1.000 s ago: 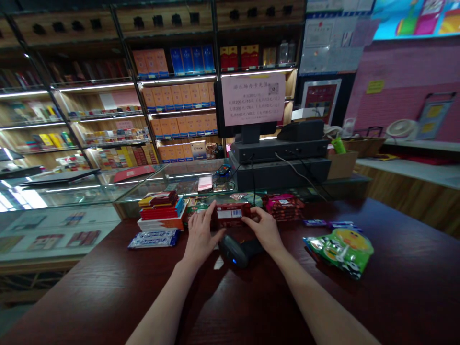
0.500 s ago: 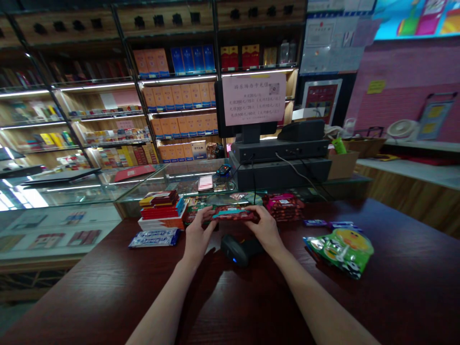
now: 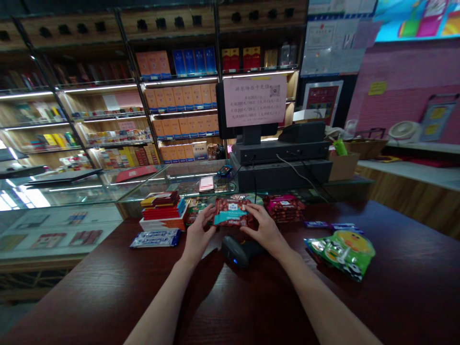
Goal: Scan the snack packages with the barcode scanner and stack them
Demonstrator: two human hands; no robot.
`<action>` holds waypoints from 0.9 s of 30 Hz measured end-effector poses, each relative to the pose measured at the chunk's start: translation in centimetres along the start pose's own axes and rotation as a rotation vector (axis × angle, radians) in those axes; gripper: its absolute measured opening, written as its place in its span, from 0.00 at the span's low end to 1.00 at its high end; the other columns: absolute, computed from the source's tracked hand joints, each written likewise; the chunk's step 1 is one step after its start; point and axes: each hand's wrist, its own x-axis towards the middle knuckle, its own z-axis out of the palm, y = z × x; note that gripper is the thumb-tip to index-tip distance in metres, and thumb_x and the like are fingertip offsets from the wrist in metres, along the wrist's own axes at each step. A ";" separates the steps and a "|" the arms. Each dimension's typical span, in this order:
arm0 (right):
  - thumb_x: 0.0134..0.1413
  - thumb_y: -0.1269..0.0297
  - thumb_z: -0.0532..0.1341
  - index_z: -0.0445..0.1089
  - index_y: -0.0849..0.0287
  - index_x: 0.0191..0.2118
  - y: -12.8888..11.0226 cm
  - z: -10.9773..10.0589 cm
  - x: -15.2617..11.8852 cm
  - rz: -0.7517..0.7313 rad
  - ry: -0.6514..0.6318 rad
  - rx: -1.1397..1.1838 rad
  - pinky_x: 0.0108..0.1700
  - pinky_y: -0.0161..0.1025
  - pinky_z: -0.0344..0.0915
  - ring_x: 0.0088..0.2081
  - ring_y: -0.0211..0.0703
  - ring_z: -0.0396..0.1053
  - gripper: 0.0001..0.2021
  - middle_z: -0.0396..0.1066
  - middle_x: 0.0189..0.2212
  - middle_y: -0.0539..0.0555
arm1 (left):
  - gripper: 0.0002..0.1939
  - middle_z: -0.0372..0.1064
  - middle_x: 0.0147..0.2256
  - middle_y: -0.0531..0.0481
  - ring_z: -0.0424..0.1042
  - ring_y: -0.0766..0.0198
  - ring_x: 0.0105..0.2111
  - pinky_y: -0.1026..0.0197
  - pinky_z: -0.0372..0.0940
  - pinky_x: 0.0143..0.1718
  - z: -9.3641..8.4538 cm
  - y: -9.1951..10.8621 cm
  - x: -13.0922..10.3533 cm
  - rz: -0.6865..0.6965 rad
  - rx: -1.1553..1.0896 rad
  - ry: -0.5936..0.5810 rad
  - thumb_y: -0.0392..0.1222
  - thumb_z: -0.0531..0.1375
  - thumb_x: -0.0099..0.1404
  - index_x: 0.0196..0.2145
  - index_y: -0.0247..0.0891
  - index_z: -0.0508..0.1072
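Note:
Between my two hands is a brown-and-teal hazelnut chocolate bar (image 3: pixel 232 213), its printed front tilted towards me. My left hand (image 3: pixel 198 232) grips its left edge, fingers curled with the thumb below. At the opposite edge, my right hand (image 3: pixel 266 230) has its fingertips on the upper corner and its thumb lower down. Just below the bar, a black barcode scanner (image 3: pixel 235 251) lies on the table with a blue light showing. Green-and-brown packets (image 3: pixel 196 208) are partly hidden behind my left hand. A stack of reddish-brown packets (image 3: pixel 285 208) lies beyond my right hand.
On the left are stacked red and yellow boxes (image 3: pixel 163 206) and blue-silver wrapped bars (image 3: pixel 155 238). A green pouch (image 3: pixel 347 251) and small purple bars (image 3: pixel 341 227) lie right on the dark table (image 3: pixel 230 306). Behind stand a glass counter (image 3: pixel 179 175) and a cash register (image 3: pixel 282 163).
The chocolate bar has tipped up from nearly edge-on, so its printed front now faces me. My hands stay at its two sides, the right fingers slightly shifted.

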 end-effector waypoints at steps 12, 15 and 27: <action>0.55 0.67 0.64 0.60 0.49 0.63 -2.3 0.8 1.3 -0.067 -0.002 -0.085 0.65 0.53 0.60 0.61 0.53 0.63 0.30 0.61 0.60 0.58 | 0.33 0.66 0.60 0.44 0.68 0.58 0.59 0.51 0.63 0.61 -1.5 0.1 0.7 0.104 0.114 -0.013 0.33 0.60 0.61 0.63 0.43 0.59; 0.54 0.68 0.64 0.61 0.50 0.63 -2.8 1.4 2.2 -0.083 -0.031 -0.088 0.65 0.54 0.61 0.62 0.54 0.62 0.30 0.61 0.60 0.58 | 0.31 0.66 0.60 0.44 0.69 0.57 0.58 0.51 0.65 0.59 -2.6 0.0 0.9 0.140 0.220 0.008 0.33 0.59 0.62 0.62 0.44 0.60; 0.52 0.68 0.67 0.64 0.55 0.60 -3.1 6.6 5.9 -0.087 -0.186 -0.060 0.63 0.50 0.61 0.60 0.53 0.64 0.29 0.63 0.57 0.60 | 0.35 0.57 0.65 0.40 0.52 0.56 0.68 0.38 0.47 0.67 -7.0 -1.7 1.2 0.279 0.752 -0.011 0.28 0.54 0.65 0.67 0.46 0.52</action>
